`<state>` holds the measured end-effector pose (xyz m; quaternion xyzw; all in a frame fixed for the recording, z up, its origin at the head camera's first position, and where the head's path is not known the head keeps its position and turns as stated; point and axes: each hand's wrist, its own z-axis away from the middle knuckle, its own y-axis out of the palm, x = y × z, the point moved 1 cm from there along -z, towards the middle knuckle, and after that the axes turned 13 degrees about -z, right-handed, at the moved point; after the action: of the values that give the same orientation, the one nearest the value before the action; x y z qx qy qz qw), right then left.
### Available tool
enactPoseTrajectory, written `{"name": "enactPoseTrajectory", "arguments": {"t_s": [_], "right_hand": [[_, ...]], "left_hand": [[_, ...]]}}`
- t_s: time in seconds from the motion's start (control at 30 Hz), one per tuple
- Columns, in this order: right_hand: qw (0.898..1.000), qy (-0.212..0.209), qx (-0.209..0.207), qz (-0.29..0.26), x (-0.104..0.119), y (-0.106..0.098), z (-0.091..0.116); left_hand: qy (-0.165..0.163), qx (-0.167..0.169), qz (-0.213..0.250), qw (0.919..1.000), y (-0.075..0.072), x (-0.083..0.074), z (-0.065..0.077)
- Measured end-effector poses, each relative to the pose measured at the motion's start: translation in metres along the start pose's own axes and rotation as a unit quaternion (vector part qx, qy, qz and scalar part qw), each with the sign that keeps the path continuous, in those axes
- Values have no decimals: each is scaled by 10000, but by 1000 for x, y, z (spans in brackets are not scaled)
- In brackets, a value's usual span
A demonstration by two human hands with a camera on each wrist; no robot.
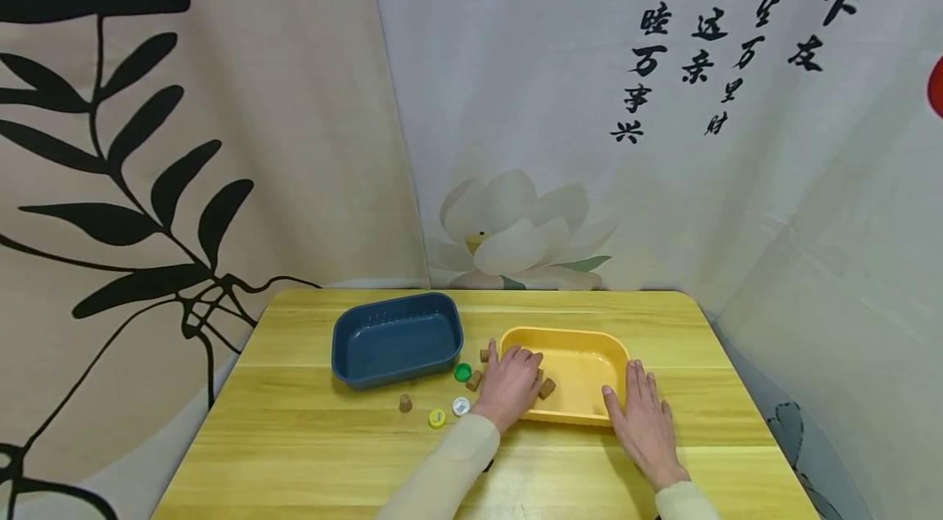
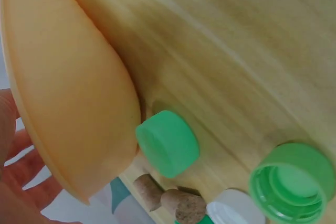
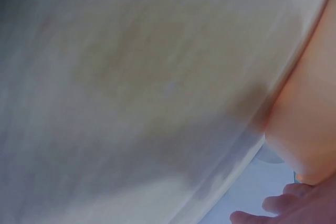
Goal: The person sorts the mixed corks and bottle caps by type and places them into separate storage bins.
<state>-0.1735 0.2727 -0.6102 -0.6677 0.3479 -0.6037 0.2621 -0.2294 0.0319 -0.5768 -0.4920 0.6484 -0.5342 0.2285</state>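
Note:
My left hand (image 1: pixel 508 386) reaches over the left side of a yellow tray (image 1: pixel 575 418), fingers loosely spread. A cork (image 1: pixel 547 389) lies inside the tray by that hand. In the left wrist view, its fingers show beyond the rim of the tray (image 2: pixel 73 93). My right hand (image 1: pixel 648 430) rests at the tray's right edge, thumb at the rim and other fingers extended along the outside. In the right wrist view, fingers of the right hand (image 3: pixel 294 208) appear below the tray wall (image 3: pixel 310 114).
A dark blue tray (image 1: pixel 398 379) stands to the left. Between the trays are a green cap (image 1: pixel 462 373), a white cap (image 1: pixel 461 406), a yellow cap (image 1: pixel 437 418) and several corks, one cork (image 1: pixel 405 403) farther left. A printed curtain (image 1: pixel 575 94) hangs behind the wooden table (image 1: pixel 309 438).

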Motion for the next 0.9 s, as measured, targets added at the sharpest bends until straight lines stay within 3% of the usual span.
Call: {"name": "enactPoseTrajectory", "arguments": {"t_s": [0.23,0.47,0.9], "right_hand": [[10000,-24,7,-16,-1,2,0],[10000,-38,33,-31,-2,1,0],[9999,-77,-31,-60,-2,2,1]], "left_hand": [[-139,-279,212,9993,-2,6,12],[-289,-590,510,9965,-12,19,34],[-567,-621,877,9926,-25,66,86]]}}
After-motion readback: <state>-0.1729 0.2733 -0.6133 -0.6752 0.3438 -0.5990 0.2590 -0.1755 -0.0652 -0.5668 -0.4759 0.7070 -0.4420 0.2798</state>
